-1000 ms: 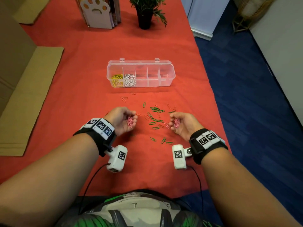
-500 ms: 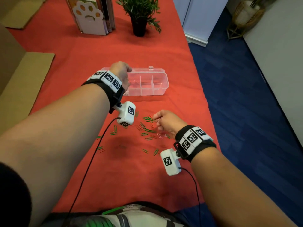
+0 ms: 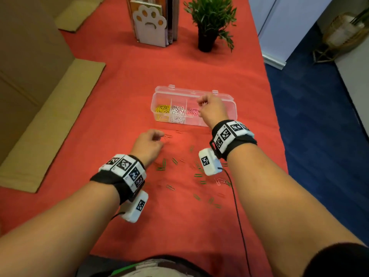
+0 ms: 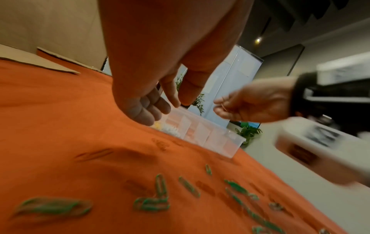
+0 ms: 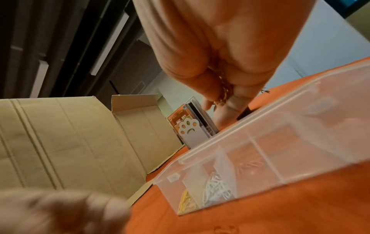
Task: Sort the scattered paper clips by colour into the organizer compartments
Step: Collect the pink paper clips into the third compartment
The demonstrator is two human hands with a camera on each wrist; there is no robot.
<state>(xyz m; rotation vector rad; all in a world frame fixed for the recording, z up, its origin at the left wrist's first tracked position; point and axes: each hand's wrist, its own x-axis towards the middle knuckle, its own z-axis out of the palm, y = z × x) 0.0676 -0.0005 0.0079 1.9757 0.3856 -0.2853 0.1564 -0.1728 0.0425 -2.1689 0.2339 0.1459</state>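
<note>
Looking down from our head, our right hand [image 3: 209, 110] is curled over the clear box [image 3: 229, 97] w/ pink clips [image 3: 192, 111] below it. Our left hand [image 3: 147, 145] sits low by loose green clips [image 3: 162, 164] on the red cloth [image 3: 123, 100]. Left wrist cam: left fingers [image 4: 144, 109] hang loose, holding nothing. Right wrist cam: right fingers [image 5: 240, 91] squeeze a few clips [image 5: 225, 88] above the box.

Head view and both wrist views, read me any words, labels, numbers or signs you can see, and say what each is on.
No readable words or numbers anywhere.
Wristbands: black-and-white square code markers, no letters.
Wrist cameras: one code marker each, no text.
Bookend: a paw-print cutout, no writing.
Books behind it: cover print too blurred to read.
Organizer: no label visible.
</note>
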